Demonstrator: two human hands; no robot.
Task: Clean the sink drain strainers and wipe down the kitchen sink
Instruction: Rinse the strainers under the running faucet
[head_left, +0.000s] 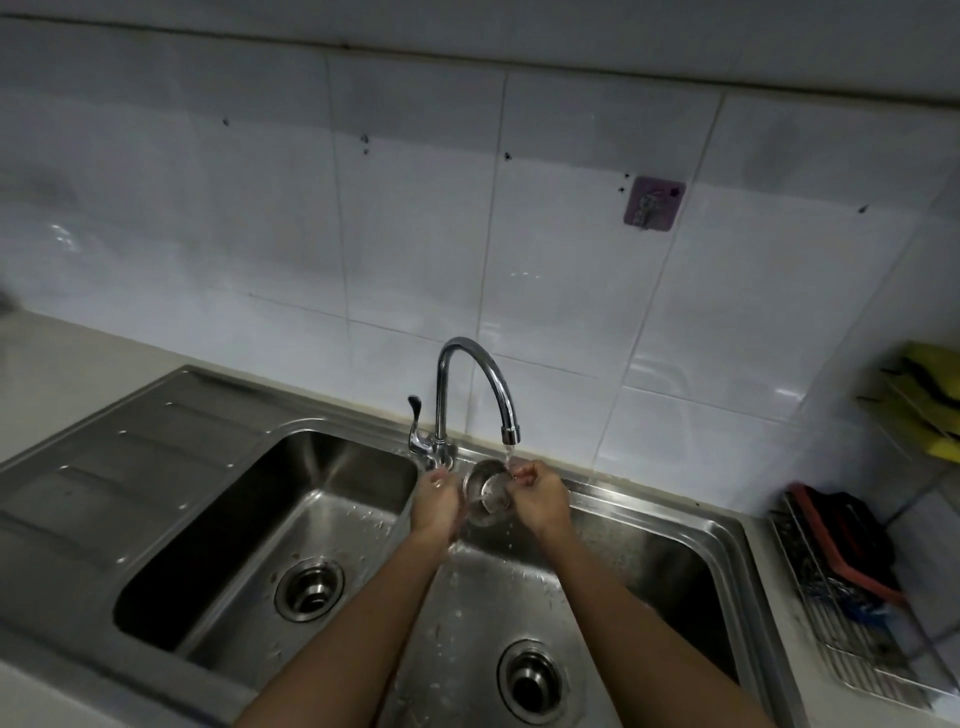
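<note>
A round steel drain strainer (485, 491) is held under the running water of the chrome faucet (475, 384), above the right basin (649, 561) of the double steel sink. My left hand (436, 506) grips its left side and my right hand (537, 499) holds its right side, fingers curled at its rim. Water streams off below my hands. The right basin's drain hole (530, 680) and the left basin's drain hole (310, 590) both lie open and dark. The left basin (249, 519) is wet with droplets.
A ribbed steel drainboard (104, 467) lies to the left of the basins. At the right stands a wire rack (852, 618) with a red and black item, and yellow cloths (930, 405) hang on a shelf above. A purple hook (653, 201) sticks on the white tiled wall.
</note>
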